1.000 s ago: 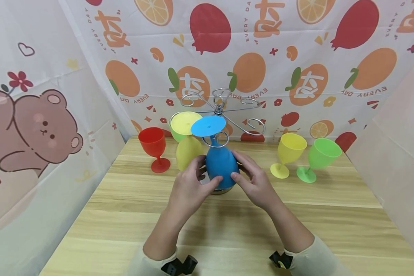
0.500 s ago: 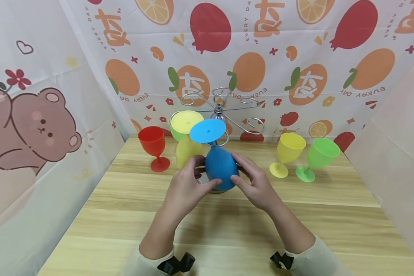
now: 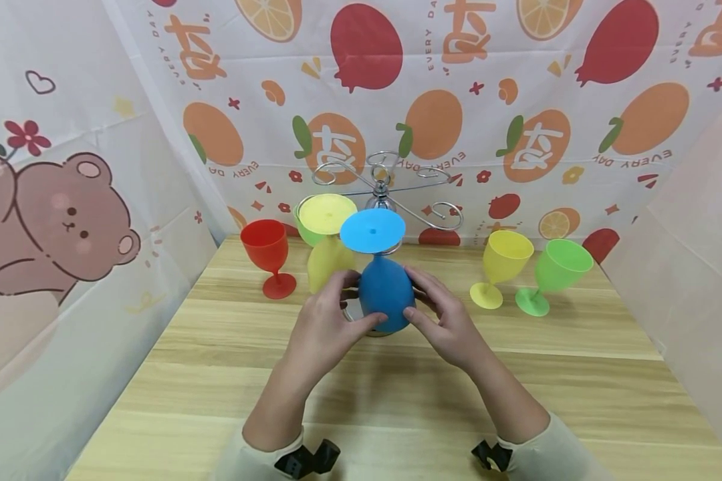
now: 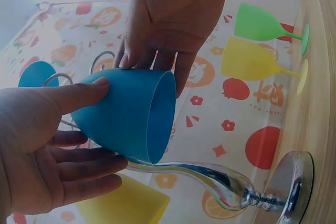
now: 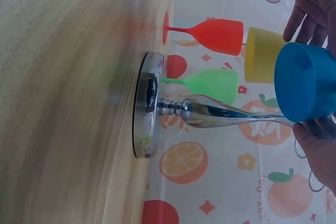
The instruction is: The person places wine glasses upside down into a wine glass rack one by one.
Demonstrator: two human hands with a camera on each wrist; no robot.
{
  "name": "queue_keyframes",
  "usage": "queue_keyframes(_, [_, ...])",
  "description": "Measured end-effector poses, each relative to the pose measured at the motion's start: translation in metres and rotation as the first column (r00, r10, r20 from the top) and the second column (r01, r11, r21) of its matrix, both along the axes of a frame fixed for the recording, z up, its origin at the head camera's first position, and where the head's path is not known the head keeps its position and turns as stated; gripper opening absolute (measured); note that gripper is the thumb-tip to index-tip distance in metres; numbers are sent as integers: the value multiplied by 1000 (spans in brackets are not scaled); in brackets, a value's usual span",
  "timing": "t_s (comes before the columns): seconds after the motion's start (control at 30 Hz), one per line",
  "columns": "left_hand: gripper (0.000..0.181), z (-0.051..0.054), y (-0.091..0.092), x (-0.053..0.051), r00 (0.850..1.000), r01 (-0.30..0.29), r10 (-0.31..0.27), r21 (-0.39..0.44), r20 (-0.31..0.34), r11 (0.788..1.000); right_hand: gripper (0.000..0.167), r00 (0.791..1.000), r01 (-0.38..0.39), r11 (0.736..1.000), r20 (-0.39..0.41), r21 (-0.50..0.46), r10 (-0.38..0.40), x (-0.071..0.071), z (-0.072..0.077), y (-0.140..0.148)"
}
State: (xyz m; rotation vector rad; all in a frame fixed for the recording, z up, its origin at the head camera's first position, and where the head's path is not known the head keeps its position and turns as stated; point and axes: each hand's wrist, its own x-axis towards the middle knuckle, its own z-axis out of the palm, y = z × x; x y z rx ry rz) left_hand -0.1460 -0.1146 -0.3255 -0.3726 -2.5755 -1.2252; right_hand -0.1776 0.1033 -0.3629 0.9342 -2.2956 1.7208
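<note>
Upside down between my hands is a blue goblet (image 3: 387,297), its bowl facing the table and its round foot up top. My left hand (image 3: 323,327) holds the bowl from the left, thumb in front and fingers behind. From the right, my right hand (image 3: 448,324) grips the same bowl. Just behind stands a chrome goblet rack (image 3: 380,190) with curled wire arms; the front loop is mostly hidden by the blue foot. A yellow goblet (image 3: 329,264) hangs inverted on the rack's left arm. In the right wrist view, the blue rim (image 5: 296,82) is clear of the table.
An upright red goblet (image 3: 266,247) stands on the left of the wooden table (image 3: 186,394). Behind the hanging yellow goblet is an upright green goblet (image 5: 212,85). On the right are another yellow goblet (image 3: 508,257) and green goblet (image 3: 562,267). Printed cloth (image 3: 433,40) closes off the back.
The blue goblet's foot has shifted slightly left, then right and nearer to me, and now covers most of the front wire loop. Both hands stay on the bowl, almost in place.
</note>
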Motion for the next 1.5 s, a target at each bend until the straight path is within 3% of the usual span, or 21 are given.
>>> queue_keyframes(0.87, [71,-7,1,-10,1000,10,-10,-52,-14,999,61,994,23,997,108,-70,-15,-8,-14,-5])
queue_keyframes(1.5, [74,-15,4,-18,997,-23,14,-126,-73,992,67,993,80,995,96,-58,-75,-14,-17,-15])
